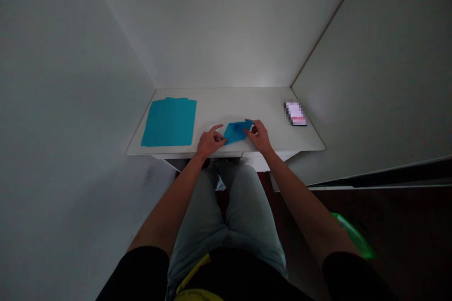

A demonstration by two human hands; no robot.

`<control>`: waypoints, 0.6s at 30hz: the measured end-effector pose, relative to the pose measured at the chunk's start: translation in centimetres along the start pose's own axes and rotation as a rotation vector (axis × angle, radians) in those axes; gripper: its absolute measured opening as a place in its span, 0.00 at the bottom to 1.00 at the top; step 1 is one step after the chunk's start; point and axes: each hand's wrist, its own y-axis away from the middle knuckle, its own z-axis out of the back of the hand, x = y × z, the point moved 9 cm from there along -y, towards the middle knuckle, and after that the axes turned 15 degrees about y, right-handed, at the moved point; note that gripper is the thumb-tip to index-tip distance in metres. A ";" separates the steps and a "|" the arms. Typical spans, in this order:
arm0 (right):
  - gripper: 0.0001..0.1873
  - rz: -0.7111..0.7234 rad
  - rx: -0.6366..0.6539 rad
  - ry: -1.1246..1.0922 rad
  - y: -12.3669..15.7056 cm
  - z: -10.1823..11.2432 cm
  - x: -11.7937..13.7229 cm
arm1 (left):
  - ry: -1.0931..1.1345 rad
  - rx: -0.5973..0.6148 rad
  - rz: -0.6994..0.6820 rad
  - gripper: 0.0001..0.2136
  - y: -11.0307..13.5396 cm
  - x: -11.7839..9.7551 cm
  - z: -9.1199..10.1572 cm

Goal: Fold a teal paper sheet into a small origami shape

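Note:
A folded piece of blue paper [237, 131] lies on the white desk [247, 103], near its front edge. My left hand [211, 141] is at the paper's left corner, with the fingers pressing on it. My right hand [259, 135] grips the paper's right end between thumb and fingers. To the left, a flat stack of teal paper sheets [168, 122] rests on the desk, apart from both hands.
A phone or similar pixelated object [295, 114] lies at the desk's right end. White walls [219, 23] close in the desk at the back and sides. A green object [353, 235] sits low on the dark floor at the right.

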 end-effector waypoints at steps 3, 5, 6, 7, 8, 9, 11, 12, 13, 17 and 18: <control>0.28 0.155 0.078 0.025 -0.6 -2.1 2.7 | 0.001 0.007 0.001 0.34 -0.1 0.4 -0.1; 0.28 0.259 0.122 0.081 -0.7 -3.2 4.1 | 0.006 -0.029 -0.001 0.40 -0.1 0.8 0.2; 0.27 0.303 0.141 0.122 -0.6 -3.7 4.5 | 0.002 -0.059 0.000 0.44 -0.1 1.0 0.4; 0.26 0.339 0.161 0.167 -0.4 -4.0 4.7 | -0.007 -0.091 0.005 0.48 -0.1 1.2 0.7; 0.26 0.365 0.181 0.214 -0.2 -4.3 4.7 | -0.022 -0.118 0.014 0.51 -0.1 1.4 0.9; 0.26 0.384 0.202 0.258 0.0 -4.5 4.7 | -0.040 -0.136 0.028 0.53 -0.1 1.5 1.0; 0.28 0.405 0.237 0.335 0.5 -4.8 4.3 | -0.079 -0.134 0.034 0.51 -0.1 1.5 1.0; 0.28 0.411 0.253 0.367 0.8 -4.9 4.1 | -0.102 -0.121 0.015 0.47 -0.1 1.2 0.9; 0.28 0.416 0.270 0.394 1.1 -4.9 3.9 | -0.131 -0.112 -0.016 0.41 -0.1 0.9 0.8; 0.22 0.410 0.310 0.433 2.0 -4.8 2.9 | -0.268 -0.145 -0.131 0.20 0.1 -0.7 0.9; 0.21 0.392 0.297 0.434 2.1 -4.4 2.5 | -0.292 -0.156 -0.139 0.18 0.1 -0.9 1.0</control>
